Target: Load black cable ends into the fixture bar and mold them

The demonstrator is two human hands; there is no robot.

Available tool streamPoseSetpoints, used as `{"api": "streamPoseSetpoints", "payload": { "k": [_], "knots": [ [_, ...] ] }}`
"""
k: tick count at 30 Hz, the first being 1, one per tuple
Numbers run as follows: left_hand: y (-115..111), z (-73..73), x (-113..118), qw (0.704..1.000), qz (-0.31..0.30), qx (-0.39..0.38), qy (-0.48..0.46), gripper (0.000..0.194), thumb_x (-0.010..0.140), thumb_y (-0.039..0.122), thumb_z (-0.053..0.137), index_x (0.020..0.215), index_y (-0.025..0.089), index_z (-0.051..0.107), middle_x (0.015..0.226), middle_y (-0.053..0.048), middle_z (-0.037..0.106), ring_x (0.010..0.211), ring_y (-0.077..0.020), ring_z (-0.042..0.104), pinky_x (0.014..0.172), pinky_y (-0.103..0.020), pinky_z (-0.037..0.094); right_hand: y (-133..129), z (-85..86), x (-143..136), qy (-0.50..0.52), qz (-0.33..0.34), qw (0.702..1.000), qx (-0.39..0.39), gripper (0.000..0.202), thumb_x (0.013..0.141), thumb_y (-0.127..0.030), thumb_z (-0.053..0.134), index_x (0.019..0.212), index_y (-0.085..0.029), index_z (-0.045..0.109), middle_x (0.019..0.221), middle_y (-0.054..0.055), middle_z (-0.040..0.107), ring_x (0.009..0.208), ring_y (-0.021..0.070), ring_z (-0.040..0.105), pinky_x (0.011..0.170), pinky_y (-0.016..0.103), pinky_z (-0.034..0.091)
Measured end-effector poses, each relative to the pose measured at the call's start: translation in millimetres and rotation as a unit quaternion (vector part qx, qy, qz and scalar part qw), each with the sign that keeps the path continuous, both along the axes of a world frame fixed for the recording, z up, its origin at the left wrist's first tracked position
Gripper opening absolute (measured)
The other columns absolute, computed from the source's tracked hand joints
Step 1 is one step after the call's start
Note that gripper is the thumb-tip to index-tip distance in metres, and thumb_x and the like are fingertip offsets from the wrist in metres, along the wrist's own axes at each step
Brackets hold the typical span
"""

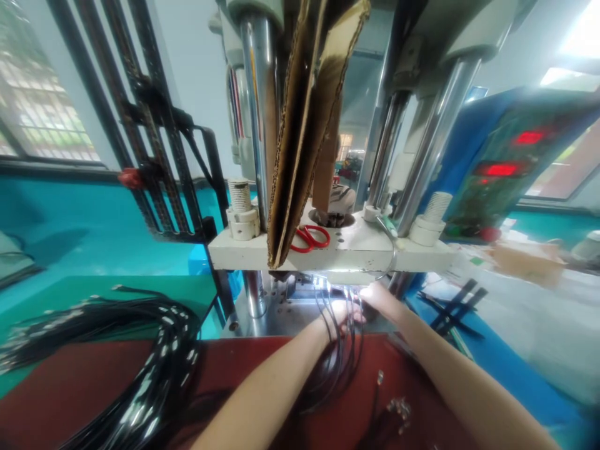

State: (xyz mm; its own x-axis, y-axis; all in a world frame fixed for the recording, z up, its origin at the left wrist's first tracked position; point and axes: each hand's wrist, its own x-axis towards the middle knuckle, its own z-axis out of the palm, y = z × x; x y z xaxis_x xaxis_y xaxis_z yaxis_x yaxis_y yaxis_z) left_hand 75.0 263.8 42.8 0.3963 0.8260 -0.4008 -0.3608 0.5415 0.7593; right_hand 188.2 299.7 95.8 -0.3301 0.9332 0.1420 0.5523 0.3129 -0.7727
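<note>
Several thin black cables [338,356] run from a brightly lit metal mould [309,289] under the white press plate and droop over the red-brown table edge. My left hand [344,314] is among these cables, just in front of the mould, its fingers curled in and closed on a cable. Close beside it, my right hand [372,294] reaches in from the right, fingers pinched at a cable near the mould. Glare and small size blur the fingertips of both hands. Pale connector ends show in a row along the mould.
A large bundle of black cables [164,350] lies on the left. Red-handled scissors [312,239] and folded cardboard [304,144] rest on the press plate [272,257]. Loose cable ends [398,409] lie on the table. Black strips [457,306] sit right, below a control box [510,162].
</note>
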Motion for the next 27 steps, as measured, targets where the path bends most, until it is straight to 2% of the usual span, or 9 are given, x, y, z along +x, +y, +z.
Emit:
{"api": "streamPoseSetpoints", "payload": {
  "k": [4, 9, 14, 21, 27],
  "knots": [
    [-18.0, -2.0, -18.1, 0.998, 0.061, -0.011, -0.019, 0.014, 0.073, 0.026, 0.053, 0.077, 0.012, 0.053, 0.052, 0.002, 0.053, 0.036, -0.0045, 0.04, 0.036, -0.016, 0.027, 4.0, -4.8, 12.9, -0.023, 0.0, 1.0, -0.01, 0.022, 0.051, -0.007, 0.042, 0.056, -0.017, 0.061, 0.063, 0.004, 0.067, 0.07, 0.0217, 0.062, 0.064, 0.028, 0.049],
    [-32.3, -3.0, -35.8, 0.996, 0.081, 0.002, -0.045, 0.021, 0.073, 0.029, 0.054, 0.088, 0.015, 0.055, 0.057, 0.001, 0.056, 0.039, -0.0067, 0.046, 0.039, -0.018, 0.035, 6.4, -12.4, 14.3, -0.039, -0.003, 0.999, -0.032, 0.034, 0.054, -0.007, 0.041, 0.074, -0.015, 0.068, 0.075, 0.006, 0.07, 0.08, 0.0229, 0.064, 0.068, 0.03, 0.05],
    [-30.3, -4.3, -34.9, 0.993, 0.111, 0.022, -0.016, 0.016, 0.063, 0.021, 0.065, 0.071, 0.009, 0.058, 0.058, -0.002, 0.058, 0.042, -0.0052, 0.047, 0.04, -0.016, 0.034, 4.8, -17.3, 13.0, -0.06, -0.014, 0.998, -0.028, 0.041, 0.055, -0.005, 0.041, 0.084, -0.013, 0.069, 0.085, 0.007, 0.071, 0.088, 0.0237, 0.063, 0.074, 0.03, 0.049],
    [-25.3, -12.5, -33.7, 0.986, 0.16, 0.05, -0.02, 0.023, 0.053, 0.021, 0.073, 0.062, 0.009, 0.055, 0.053, 0.0, 0.054, 0.043, -0.0053, 0.047, 0.038, -0.015, 0.034, 8.9, -22.0, 15.5, -0.102, -0.038, 0.994, -0.01, 0.035, 0.058, -0.008, 0.047, 0.082, -0.018, 0.071, 0.079, 0.004, 0.071, 0.085, 0.0255, 0.063, 0.072, 0.031, 0.049],
    [-24.0, -14.0, -34.3, 0.985, 0.158, 0.037, -0.05, 0.015, 0.061, 0.017, 0.066, 0.063, 0.011, 0.052, 0.055, 0.0, 0.054, 0.047, -0.0053, 0.049, 0.041, -0.015, 0.035, 15.1, -32.3, 13.1, -0.111, -0.038, 0.993, 0.001, 0.034, 0.06, -0.008, 0.047, 0.082, -0.018, 0.071, 0.083, 0.005, 0.071, 0.089, 0.0239, 0.062, 0.074, 0.029, 0.048]
  ]
}}
